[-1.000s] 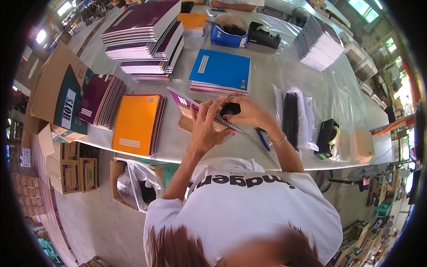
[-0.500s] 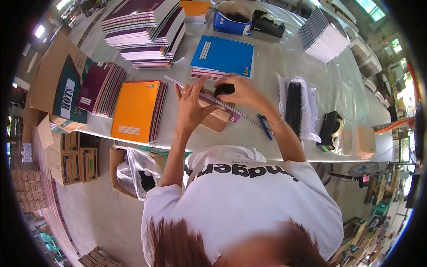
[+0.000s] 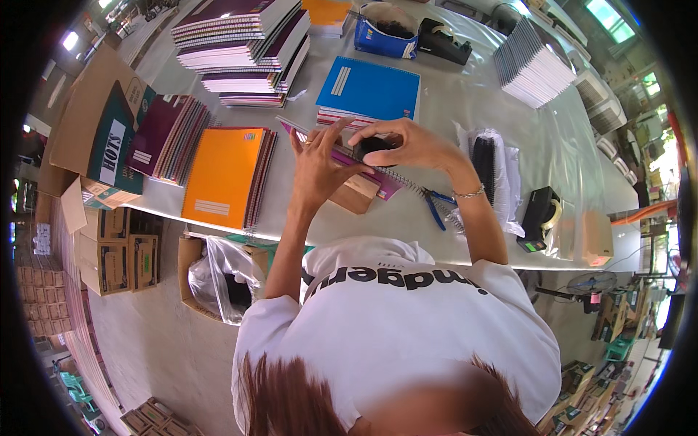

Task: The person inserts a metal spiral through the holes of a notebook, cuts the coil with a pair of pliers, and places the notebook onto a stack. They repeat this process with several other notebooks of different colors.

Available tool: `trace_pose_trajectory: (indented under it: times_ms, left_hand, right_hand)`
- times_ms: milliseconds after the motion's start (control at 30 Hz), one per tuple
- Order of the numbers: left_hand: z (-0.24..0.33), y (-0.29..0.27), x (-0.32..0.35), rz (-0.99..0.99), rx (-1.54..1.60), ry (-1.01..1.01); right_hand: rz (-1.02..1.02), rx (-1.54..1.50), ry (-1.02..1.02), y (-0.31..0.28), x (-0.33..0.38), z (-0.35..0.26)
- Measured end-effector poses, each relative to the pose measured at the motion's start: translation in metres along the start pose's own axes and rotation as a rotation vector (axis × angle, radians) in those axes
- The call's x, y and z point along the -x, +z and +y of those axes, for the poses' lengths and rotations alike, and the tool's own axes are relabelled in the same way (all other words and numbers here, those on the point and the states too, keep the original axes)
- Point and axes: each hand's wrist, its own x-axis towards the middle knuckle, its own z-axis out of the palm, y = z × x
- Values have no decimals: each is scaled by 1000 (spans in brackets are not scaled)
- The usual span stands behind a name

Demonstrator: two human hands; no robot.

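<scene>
My left hand (image 3: pixel 318 163) grips a thin purple-covered notebook (image 3: pixel 286 121), held tilted nearly edge-on, its thumb pressed along the bound side. A metal spiral coil (image 3: pixel 408 183) runs from that edge down to the right and sticks out past it. My right hand (image 3: pixel 429 145) curls thumb and fingers around a black round object (image 3: pixel 374 147) beside the notebook; its exact kind is unclear. Below them lies a brown block (image 3: pixel 354 196), partly covered. Near the coil's free end rest blue-handled pliers (image 3: pixel 437 211).
A blue notebook stack (image 3: pixel 368 83) lies beyond my hands; orange (image 3: pixel 224 171) and purple notebooks (image 3: pixel 166 138) are at left, beside a cardboard box (image 3: pixel 91 123). Bagged black coils (image 3: pixel 502 174) and a tape dispenser (image 3: pixel 539 218) sit at right. Tall notebook piles (image 3: pixel 240 43) stand behind.
My right hand has shifted slightly right, and its fingers now curve around the black round object's side. My left hand keeps its grip on the notebook, with little movement.
</scene>
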Motion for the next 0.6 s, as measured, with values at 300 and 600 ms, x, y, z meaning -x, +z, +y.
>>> trace_pose_trajectory:
  times_ms: [300, 600]
  left_hand:
    - [-4, 2, -1, -18, -39, 15]
    - [-6, -9, 1, -71, 9, 10]
  right_hand:
    - [56, 227, 47, 0, -22, 37]
    - [91, 177, 80, 6, -21, 32]
